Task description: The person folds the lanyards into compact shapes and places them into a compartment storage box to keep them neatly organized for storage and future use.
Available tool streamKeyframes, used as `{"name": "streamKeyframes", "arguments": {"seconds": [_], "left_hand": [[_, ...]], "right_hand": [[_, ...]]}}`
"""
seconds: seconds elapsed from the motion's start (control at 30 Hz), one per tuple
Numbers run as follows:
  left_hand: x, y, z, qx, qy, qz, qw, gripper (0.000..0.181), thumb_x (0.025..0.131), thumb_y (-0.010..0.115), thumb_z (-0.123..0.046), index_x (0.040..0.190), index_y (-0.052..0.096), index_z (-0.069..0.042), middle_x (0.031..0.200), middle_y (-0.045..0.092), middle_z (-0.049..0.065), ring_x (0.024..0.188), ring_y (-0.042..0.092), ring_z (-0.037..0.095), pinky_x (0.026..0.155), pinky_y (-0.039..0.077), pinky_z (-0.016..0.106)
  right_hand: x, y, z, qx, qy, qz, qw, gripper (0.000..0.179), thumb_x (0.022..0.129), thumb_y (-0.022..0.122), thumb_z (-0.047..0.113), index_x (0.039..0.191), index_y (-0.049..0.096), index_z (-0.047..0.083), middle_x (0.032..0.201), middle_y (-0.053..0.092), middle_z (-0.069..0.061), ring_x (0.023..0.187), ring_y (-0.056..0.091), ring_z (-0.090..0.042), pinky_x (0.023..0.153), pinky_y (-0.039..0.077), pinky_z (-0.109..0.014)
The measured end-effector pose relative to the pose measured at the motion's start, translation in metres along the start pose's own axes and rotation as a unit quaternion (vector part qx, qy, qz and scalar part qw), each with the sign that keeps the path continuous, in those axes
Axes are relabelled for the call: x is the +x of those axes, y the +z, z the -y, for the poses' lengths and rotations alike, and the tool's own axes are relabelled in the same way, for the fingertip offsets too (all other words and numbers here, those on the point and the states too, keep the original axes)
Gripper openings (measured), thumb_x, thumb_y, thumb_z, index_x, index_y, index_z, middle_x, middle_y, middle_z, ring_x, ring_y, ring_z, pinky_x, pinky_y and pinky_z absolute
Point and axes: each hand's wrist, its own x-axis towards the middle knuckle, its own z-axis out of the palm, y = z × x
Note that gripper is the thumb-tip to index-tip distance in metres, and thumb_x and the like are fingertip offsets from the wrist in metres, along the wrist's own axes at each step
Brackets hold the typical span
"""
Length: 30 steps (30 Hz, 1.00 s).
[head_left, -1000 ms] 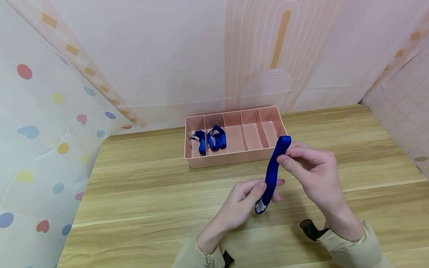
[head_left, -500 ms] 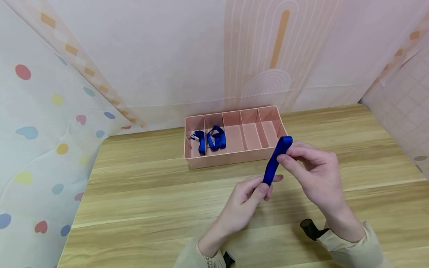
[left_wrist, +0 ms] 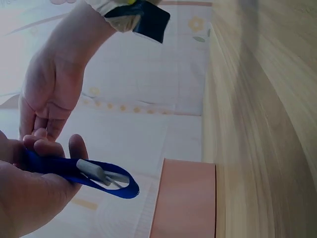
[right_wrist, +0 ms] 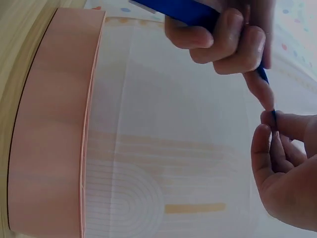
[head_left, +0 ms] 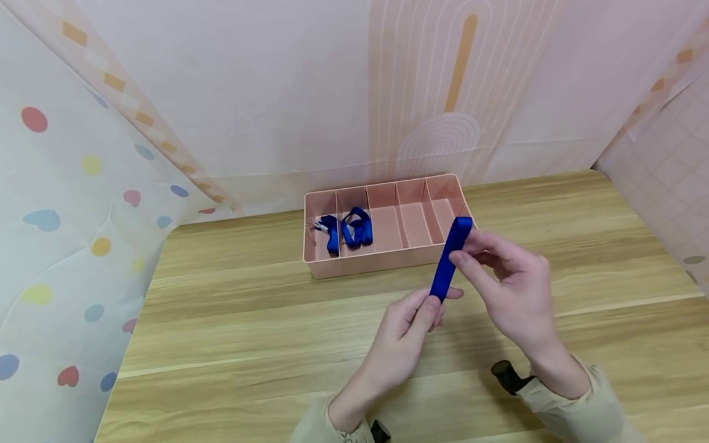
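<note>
In the head view a folded dark blue lanyard [head_left: 447, 264] is stretched between both hands above the table. My left hand [head_left: 401, 335] pinches its lower end between thumb and fingers. Near the upper end, the thumb and fingertips of my right hand [head_left: 515, 289] grip the ribbon. Beyond the left hand's fingers, a loop of the lanyard [left_wrist: 131, 187] and its pale clip [left_wrist: 94, 171] show in the left wrist view. Part of the ribbon is hidden by the left hand's fingers in the right wrist view.
A pink divided box [head_left: 360, 266] stands near the back wall. Its leftmost compartment holds a blue lanyard [head_left: 332, 237] with a pale clip; the adjoining one holds another blue lanyard [head_left: 362, 231]. Wooden tabletop [head_left: 232, 332] surrounds the box.
My left hand has shifted its hold on the lanyard, and the clip end is now hidden in the head view. Both hands have moved slightly up and left, and the ribbon looks straighter.
</note>
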Motion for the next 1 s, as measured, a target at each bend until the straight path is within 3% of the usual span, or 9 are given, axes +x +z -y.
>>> {"name": "streamKeyframes", "arguments": {"seconds": [0.1,0.27,0.4,0.5,0.63,0.77,0.87,1.0], "left_hand": [[-0.001,0.001,-0.001,-0.004,-0.001,-0.011,0.9999,0.034,0.114,0.038,-0.011,0.132,0.06,0.007,0.08,0.049,0.018,0.075,0.045,0.007,0.072,0.039,0.018],[-0.002,0.0,0.0,-0.013,-0.008,-0.029,0.9995,0.022,0.112,0.04,-0.005,0.122,0.053,0.009,0.079,0.054,0.025,0.074,0.049,0.005,0.07,0.042,0.019],[-0.001,-0.003,-0.001,-0.006,-0.022,-0.025,0.9994,0.022,0.111,0.046,-0.009,0.115,0.059,0.008,0.085,0.07,0.03,0.071,0.054,0.0,0.065,0.044,0.016],[0.0,-0.007,-0.002,0.014,-0.016,-0.031,0.9993,0.021,0.109,0.053,-0.011,0.11,0.066,0.005,0.096,0.076,0.028,0.071,0.055,-0.002,0.063,0.044,0.016],[0.001,-0.012,-0.003,0.041,0.002,-0.048,0.998,0.017,0.105,0.062,-0.009,0.105,0.073,0.004,0.104,0.075,0.024,0.087,0.061,0.0,0.082,0.058,0.021],[0.0,-0.015,-0.005,0.05,-0.007,-0.048,0.9976,0.016,0.101,0.069,-0.009,0.106,0.077,0.003,0.103,0.076,0.022,0.096,0.066,0.0,0.094,0.06,0.027],[0.0,-0.016,-0.005,0.035,-0.022,-0.047,0.998,0.017,0.099,0.072,-0.009,0.109,0.077,0.005,0.1,0.077,0.025,0.093,0.068,0.0,0.094,0.059,0.025],[0.001,-0.018,-0.006,0.012,-0.039,-0.05,0.9979,0.018,0.096,0.074,-0.005,0.109,0.076,0.007,0.098,0.075,0.03,0.088,0.068,-0.001,0.09,0.059,0.024]], "right_hand": [[0.0,0.002,-0.001,-0.015,-0.009,-0.011,0.9998,0.045,0.086,0.072,-0.021,0.126,0.063,-0.002,0.091,0.078,0.014,0.083,0.075,0.0,0.079,0.061,-0.015],[0.001,0.001,-0.002,-0.056,-0.045,-0.01,0.9974,0.021,0.088,0.076,-0.013,0.104,0.065,-0.02,0.097,0.078,0.015,0.087,0.075,0.0,0.08,0.061,-0.015],[0.002,-0.002,-0.002,-0.063,-0.056,0.005,0.9964,0.01,0.09,0.075,-0.011,0.098,0.075,-0.016,0.099,0.08,0.012,0.091,0.076,-0.002,0.084,0.061,-0.014],[0.004,-0.005,-0.003,-0.057,-0.066,0.024,0.9959,0.018,0.088,0.07,-0.02,0.104,0.076,-0.015,0.103,0.081,0.009,0.095,0.076,-0.004,0.088,0.061,-0.015],[0.006,-0.009,-0.003,-0.083,-0.088,0.037,0.992,0.028,0.082,0.069,-0.027,0.105,0.078,-0.013,0.107,0.08,0.011,0.1,0.076,-0.004,0.091,0.06,-0.015],[0.007,-0.01,-0.004,-0.138,-0.117,0.024,0.9831,0.023,0.082,0.076,-0.02,0.1,0.08,-0.009,0.103,0.08,0.015,0.099,0.075,0.0,0.09,0.06,-0.015],[0.009,-0.011,-0.007,-0.166,-0.141,0.009,0.9761,0.016,0.083,0.078,-0.015,0.097,0.081,-0.007,0.099,0.081,0.008,0.098,0.074,0.003,0.09,0.059,-0.015],[0.01,-0.012,-0.011,-0.19,-0.16,-0.011,0.9684,0.007,0.09,0.078,-0.003,0.095,0.082,-0.007,0.089,0.08,-0.013,0.097,0.071,0.006,0.086,0.056,-0.01]]}}
